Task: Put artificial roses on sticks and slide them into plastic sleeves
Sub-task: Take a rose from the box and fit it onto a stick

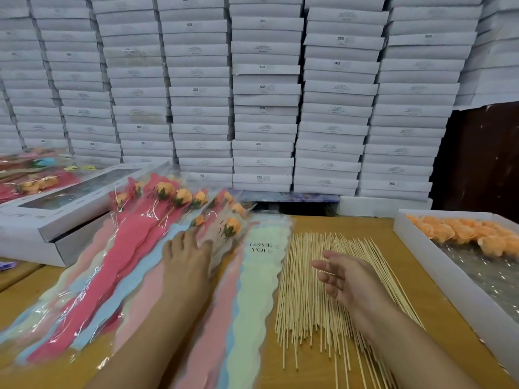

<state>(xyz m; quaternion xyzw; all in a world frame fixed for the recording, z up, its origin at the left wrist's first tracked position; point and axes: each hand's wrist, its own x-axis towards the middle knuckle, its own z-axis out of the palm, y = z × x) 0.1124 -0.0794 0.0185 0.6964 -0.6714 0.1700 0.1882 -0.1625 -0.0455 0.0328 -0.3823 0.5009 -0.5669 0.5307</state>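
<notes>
Stacked white boxes (264,88), several printed "SGS", filled the far wall behind a wooden table (317,366). Filled sleeves holding orange roses (168,203) lay fanned at far left of the table. Beside them, an empty pale sleeve (261,276) read "LOVE YOU". Right of it lay a loose pile of wooden sticks (303,304). At far right, a white tray (438,265) held loose orange rose heads (477,234). The left hand (186,254) rested flat, fingers straight, on a filled sleeve. The right hand (345,279) hovered over the sticks, fingers relaxed, grasping nothing.
</notes>
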